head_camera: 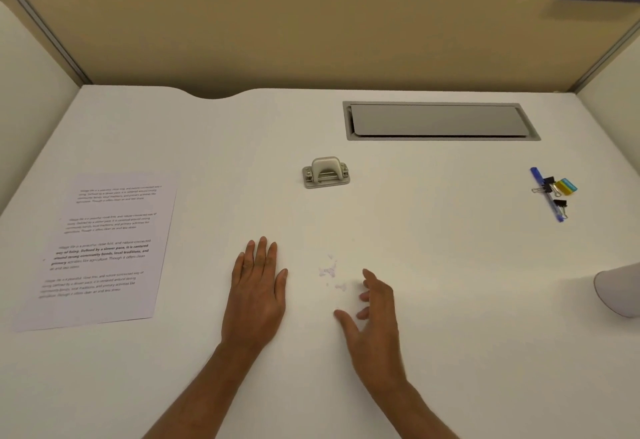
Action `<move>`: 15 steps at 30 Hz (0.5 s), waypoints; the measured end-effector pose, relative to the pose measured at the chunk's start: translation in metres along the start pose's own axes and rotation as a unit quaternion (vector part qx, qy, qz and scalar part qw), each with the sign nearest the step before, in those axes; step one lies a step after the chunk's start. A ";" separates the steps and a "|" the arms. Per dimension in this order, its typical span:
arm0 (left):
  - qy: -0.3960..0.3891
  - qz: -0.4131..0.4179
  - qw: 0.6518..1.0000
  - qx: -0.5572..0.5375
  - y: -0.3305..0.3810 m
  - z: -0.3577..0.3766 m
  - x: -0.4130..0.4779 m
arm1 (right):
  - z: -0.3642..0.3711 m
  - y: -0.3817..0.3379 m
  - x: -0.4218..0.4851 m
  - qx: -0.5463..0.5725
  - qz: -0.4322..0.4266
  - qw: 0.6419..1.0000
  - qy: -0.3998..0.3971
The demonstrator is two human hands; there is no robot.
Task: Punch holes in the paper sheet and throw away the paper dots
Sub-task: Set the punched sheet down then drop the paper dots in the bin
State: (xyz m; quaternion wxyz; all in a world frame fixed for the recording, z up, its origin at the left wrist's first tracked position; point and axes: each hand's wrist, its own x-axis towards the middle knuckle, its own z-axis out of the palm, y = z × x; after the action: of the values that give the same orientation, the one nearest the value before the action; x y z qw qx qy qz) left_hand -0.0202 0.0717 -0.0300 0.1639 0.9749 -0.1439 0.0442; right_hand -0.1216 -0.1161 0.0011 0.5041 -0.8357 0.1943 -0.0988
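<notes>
A printed paper sheet (104,248) lies flat at the left of the white desk (450,300). A small grey hole punch (325,172) stands near the desk's middle, further back. Several white paper dots (330,271) are scattered on the desk in front of the punch. My left hand (258,289) rests flat on the desk, fingers straight, just left of the dots. My right hand (375,314) hovers just right of the dots with fingers loosely spread and lightly bent, holding nothing.
A grey cable hatch (440,121) is set into the desk at the back right. A blue pen (547,196) with binder clips (557,189) lies at the right. A white rounded object (620,291) juts in at the right edge. Partition walls enclose the desk.
</notes>
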 end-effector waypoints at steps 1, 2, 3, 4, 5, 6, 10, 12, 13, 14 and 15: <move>0.000 0.000 1.000 -0.001 0.000 0.000 0.000 | 0.003 0.000 0.003 0.003 -0.005 1.000 -0.007; -0.001 0.000 1.000 -0.001 0.001 0.000 0.000 | 0.006 -0.001 0.007 0.007 -0.010 1.000 -0.012; -0.001 0.000 1.000 -0.001 0.001 0.000 0.000 | 0.009 -0.003 0.012 0.009 -0.015 1.000 -0.014; -0.001 0.000 1.000 -0.001 0.001 0.000 0.000 | 0.013 -0.006 0.018 0.012 -0.020 1.000 -0.015; -0.002 -0.001 1.000 0.000 0.001 0.000 0.000 | 0.016 -0.009 0.025 0.015 -0.025 0.999 -0.015; -0.002 -0.003 1.000 0.000 0.001 0.000 0.000 | 0.020 -0.012 0.032 0.021 -0.029 0.999 -0.015; -0.001 -0.003 1.000 0.002 0.001 0.001 0.000 | 0.028 -0.022 0.057 0.031 -0.060 0.997 -0.033; 0.001 -0.003 1.000 0.001 0.001 0.001 -0.001 | 0.022 -0.022 0.060 0.057 -0.065 0.996 -0.016; 0.003 -0.003 1.000 0.001 0.001 0.001 -0.001 | 0.017 -0.020 0.059 0.068 -0.062 0.996 0.006; 0.005 -0.003 1.000 0.001 0.001 0.001 0.000 | 0.011 -0.018 0.056 0.077 -0.054 0.995 0.032; 0.006 -0.003 1.000 0.002 0.001 0.001 0.000 | 0.006 -0.015 0.053 0.081 -0.039 0.995 0.053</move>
State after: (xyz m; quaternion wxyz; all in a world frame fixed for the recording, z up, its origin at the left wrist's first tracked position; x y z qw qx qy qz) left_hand -0.0209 0.0706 -0.0306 0.1633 0.9753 -0.1400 0.0500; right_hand -0.0687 -0.1278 0.0099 0.5549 -0.7926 0.1795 -0.1782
